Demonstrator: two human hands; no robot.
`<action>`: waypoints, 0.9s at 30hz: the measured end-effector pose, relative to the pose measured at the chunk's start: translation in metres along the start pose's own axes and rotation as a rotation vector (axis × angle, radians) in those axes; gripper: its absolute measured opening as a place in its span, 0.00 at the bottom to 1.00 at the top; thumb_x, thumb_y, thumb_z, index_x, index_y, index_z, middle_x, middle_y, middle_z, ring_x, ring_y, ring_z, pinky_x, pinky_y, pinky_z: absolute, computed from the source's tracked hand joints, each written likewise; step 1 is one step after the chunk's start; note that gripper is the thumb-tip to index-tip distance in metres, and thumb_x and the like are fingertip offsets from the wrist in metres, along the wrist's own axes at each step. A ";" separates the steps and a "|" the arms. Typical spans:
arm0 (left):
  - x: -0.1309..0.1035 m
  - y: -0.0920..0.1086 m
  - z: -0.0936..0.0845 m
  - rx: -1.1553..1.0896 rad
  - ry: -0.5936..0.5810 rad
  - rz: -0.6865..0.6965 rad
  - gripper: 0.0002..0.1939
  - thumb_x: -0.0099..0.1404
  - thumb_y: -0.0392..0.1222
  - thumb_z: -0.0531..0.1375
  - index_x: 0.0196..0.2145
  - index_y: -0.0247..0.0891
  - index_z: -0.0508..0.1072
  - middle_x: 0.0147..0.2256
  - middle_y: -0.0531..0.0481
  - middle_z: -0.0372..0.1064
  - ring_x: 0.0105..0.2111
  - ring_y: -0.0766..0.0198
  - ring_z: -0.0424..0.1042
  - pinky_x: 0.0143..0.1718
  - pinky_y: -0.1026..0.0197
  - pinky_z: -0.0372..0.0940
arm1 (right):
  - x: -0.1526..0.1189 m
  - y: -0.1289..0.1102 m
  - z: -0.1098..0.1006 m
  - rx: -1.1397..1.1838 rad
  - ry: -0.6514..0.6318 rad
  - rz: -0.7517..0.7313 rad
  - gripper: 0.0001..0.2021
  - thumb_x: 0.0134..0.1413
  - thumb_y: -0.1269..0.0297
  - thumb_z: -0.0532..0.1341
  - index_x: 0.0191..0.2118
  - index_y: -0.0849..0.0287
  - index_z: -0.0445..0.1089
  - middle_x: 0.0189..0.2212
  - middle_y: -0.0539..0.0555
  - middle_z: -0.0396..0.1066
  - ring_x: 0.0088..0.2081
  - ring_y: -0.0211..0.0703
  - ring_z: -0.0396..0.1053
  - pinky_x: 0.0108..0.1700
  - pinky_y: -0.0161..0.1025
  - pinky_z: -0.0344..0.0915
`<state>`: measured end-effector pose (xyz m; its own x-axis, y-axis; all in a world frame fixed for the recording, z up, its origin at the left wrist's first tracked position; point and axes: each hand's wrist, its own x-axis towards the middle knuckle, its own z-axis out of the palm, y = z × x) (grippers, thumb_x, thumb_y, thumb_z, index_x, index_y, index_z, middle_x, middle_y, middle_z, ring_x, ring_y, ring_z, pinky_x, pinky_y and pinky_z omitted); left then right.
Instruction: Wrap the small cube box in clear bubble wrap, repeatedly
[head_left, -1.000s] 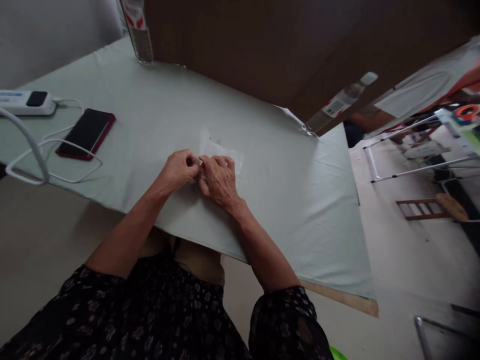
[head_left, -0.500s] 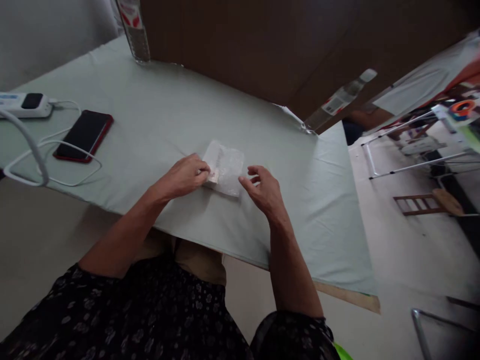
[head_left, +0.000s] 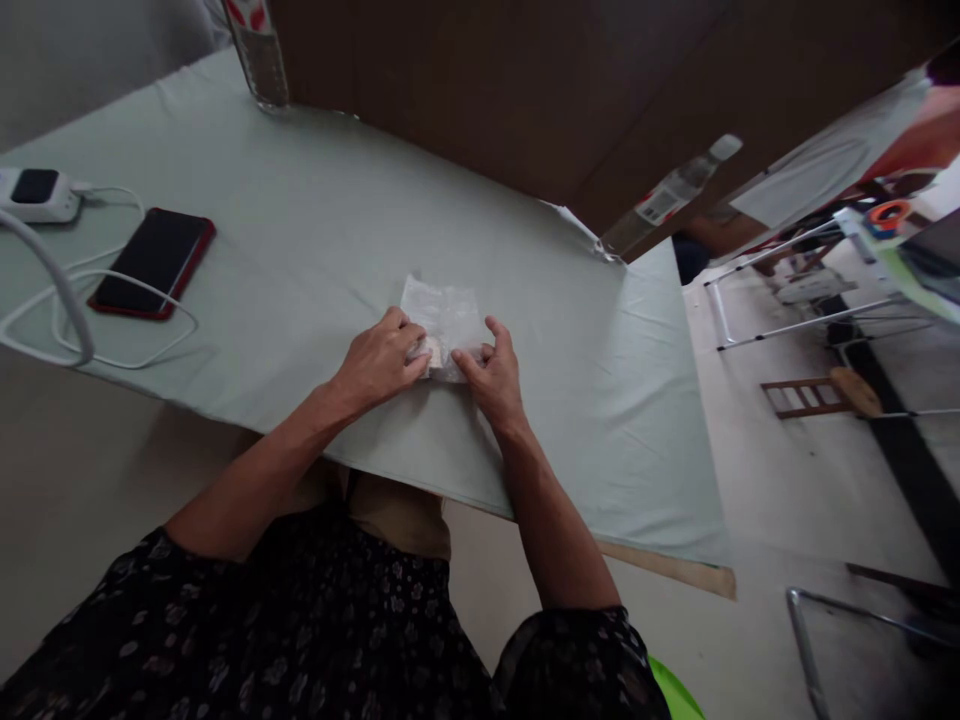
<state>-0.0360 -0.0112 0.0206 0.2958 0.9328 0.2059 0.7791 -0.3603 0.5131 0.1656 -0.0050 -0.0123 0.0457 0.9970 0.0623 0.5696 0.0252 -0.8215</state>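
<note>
A translucent sheet of bubble wrap [head_left: 454,312] lies on the table near its front edge, between my two hands. On its lower part sits a small pale item [head_left: 436,352], partly covered by my fingers; its kind is not clear. My left hand [head_left: 381,360] is closed on the left edge of the wrap, with the thumb and fingertips against the pale item. On the other side, my right hand [head_left: 491,375] grips the lower right edge of the wrap, its thumb on top and its index finger raised.
A phone [head_left: 154,262] with a white cable [head_left: 135,362] and a power strip [head_left: 36,195] lie at the left. A large brown cardboard panel [head_left: 450,90] stands along the back, with clear bottles [head_left: 264,70] [head_left: 675,195] beside it. At the right are a metal frame [head_left: 806,245] and a wooden stool [head_left: 821,395].
My right hand has come in from the right and taken hold of the bubble wrap. My left hand has shifted slightly, and the wrap's lower edge is now bent up. The view has shifted a little.
</note>
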 end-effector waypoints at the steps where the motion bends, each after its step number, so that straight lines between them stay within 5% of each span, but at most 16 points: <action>1: 0.000 0.000 0.001 0.013 0.002 -0.001 0.12 0.65 0.43 0.60 0.43 0.36 0.77 0.45 0.41 0.69 0.40 0.56 0.72 0.40 0.57 0.68 | -0.002 -0.003 0.001 0.015 0.014 -0.016 0.40 0.54 0.51 0.63 0.67 0.63 0.51 0.28 0.49 0.71 0.27 0.44 0.67 0.35 0.44 0.68; 11: 0.007 -0.001 0.004 0.010 -0.043 -0.004 0.12 0.64 0.40 0.59 0.42 0.33 0.76 0.45 0.39 0.69 0.44 0.54 0.72 0.45 0.55 0.70 | -0.005 -0.040 0.023 0.048 0.032 -0.168 0.34 0.57 0.58 0.61 0.67 0.61 0.54 0.31 0.50 0.73 0.30 0.40 0.69 0.38 0.41 0.67; 19: 0.008 -0.016 0.008 -0.306 -0.014 -0.013 0.18 0.57 0.41 0.60 0.45 0.35 0.72 0.40 0.45 0.70 0.34 0.60 0.70 0.41 0.55 0.69 | -0.009 -0.046 0.007 -0.142 -0.226 -0.318 0.29 0.64 0.62 0.52 0.69 0.62 0.54 0.45 0.58 0.77 0.39 0.46 0.74 0.45 0.45 0.69; 27: 0.007 -0.016 0.021 -0.427 0.126 -0.072 0.20 0.59 0.47 0.64 0.47 0.38 0.69 0.38 0.49 0.68 0.30 0.66 0.65 0.39 0.58 0.67 | 0.000 -0.043 -0.001 -0.224 -0.374 -0.435 0.37 0.56 0.72 0.54 0.71 0.58 0.48 0.50 0.57 0.75 0.39 0.45 0.74 0.45 0.46 0.71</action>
<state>-0.0346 0.0011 -0.0040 0.1592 0.9567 0.2437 0.4895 -0.2909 0.8221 0.1421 -0.0062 0.0237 -0.4972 0.8581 0.1284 0.6321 0.4596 -0.6239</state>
